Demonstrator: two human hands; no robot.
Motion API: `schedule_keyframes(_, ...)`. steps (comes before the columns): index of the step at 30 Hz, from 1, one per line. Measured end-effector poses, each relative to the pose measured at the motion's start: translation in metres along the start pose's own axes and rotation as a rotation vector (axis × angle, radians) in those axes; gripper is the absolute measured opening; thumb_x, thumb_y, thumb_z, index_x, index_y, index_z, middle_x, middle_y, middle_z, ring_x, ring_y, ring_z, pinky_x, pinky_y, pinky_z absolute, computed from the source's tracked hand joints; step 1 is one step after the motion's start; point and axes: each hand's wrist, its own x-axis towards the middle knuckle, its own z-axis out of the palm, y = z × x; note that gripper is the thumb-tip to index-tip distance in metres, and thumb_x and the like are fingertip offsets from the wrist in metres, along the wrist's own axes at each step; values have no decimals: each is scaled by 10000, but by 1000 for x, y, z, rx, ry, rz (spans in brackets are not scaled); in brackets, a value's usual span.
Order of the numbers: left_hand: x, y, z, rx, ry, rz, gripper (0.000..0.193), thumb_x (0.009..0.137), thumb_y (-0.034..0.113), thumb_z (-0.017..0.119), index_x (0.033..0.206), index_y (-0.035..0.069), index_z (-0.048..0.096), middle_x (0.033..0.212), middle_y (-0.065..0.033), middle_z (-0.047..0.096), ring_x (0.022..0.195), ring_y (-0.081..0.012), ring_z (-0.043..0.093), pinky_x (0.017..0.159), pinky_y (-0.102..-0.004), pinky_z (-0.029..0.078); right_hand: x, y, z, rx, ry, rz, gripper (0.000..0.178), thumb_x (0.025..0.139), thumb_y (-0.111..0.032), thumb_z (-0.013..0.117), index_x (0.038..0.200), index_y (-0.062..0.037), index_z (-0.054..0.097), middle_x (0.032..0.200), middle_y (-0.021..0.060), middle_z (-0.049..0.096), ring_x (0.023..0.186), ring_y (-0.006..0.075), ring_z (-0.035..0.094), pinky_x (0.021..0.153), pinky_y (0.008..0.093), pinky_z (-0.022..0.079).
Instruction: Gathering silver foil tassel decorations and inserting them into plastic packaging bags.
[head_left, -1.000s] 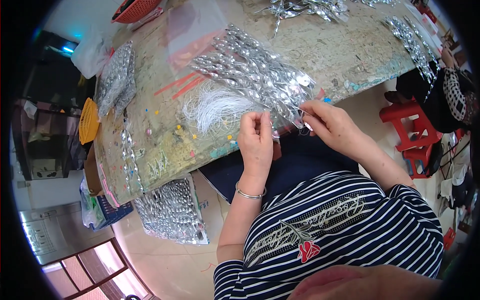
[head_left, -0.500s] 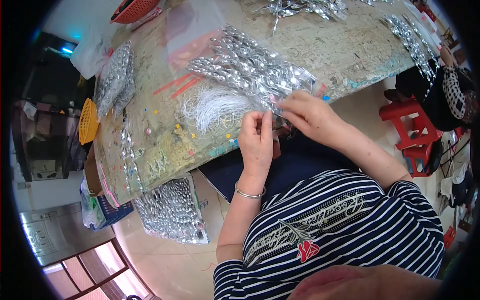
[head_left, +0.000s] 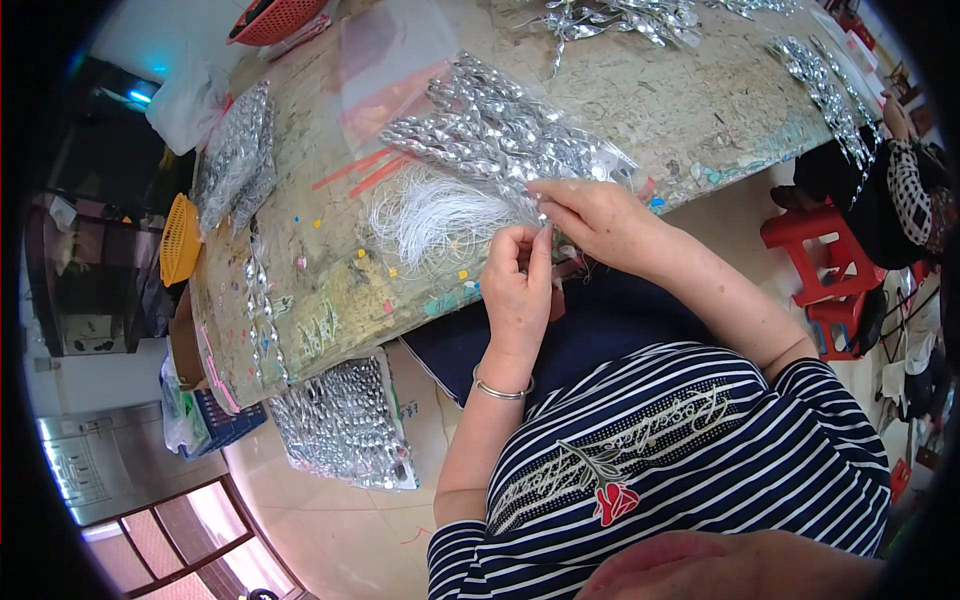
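Note:
My left hand [head_left: 518,285] is closed in a pinch at the table's near edge, a silver bangle on its wrist. A small shiny end of a silver twisted strand [head_left: 544,219] shows at its thumb and forefinger. Just to the right, my right hand [head_left: 602,222] pinches the same silver material, its fingertips nearly meeting the left ones. Beyond both hands lies a heap of silver twisted strands [head_left: 500,125], partly in clear plastic. A loose bundle of white threads [head_left: 440,218] sits left of the fingers. How the strand is joined to the threads is hidden.
The worn table [head_left: 640,110] carries an empty clear bag [head_left: 390,60], red strips [head_left: 350,170] and more silver strands [head_left: 625,20]. A filled bag [head_left: 235,160] and a yellow basket [head_left: 180,240] are left. Red stools [head_left: 825,250] and another person [head_left: 915,190] are right.
My right hand has shifted slightly left and up, its fingertips now over the strand. My left hand stays pinched in nearly the same place.

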Motion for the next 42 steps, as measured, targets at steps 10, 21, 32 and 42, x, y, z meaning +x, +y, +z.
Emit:
schedule_keyframes(10,2,4,5,19,31,-11,109,894,95,638,891,28,553,727,-63,607,575,-130,578,554,-279,472,1,-6,3,85,-108,-56,380,857,19,489,1206,-92,592,1310,174,516,1095,362,584,899,391,492)
schedule_keyframes(21,0,0,1,41,37,32,128,883,108,656,863,31,556,696,-64,612,573,-134,579,557,-277,471,-3,8,2,-101,-74,-53,397,830,34,490,1212,-29,578,1305,212,527,1179,381,531,975,419,442)
schedule_keyframes(32,-1,-8,-1,-1,57,31,128,892,126,651,881,26,571,724,-69,623,599,-140,585,578,-281,477,-38,-6,-32,-34,11,-26,442,848,52,467,1279,-8,541,1318,208,533,1215,342,525,985,374,440)
schedule_keyframes(42,-4,-2,-6,11,16,-43,103,928,93,609,924,12,546,799,-53,659,723,-93,618,670,-233,491,-67,-8,-57,441,-214,171,437,879,71,405,1270,-27,572,1344,150,532,960,196,639,810,293,525)
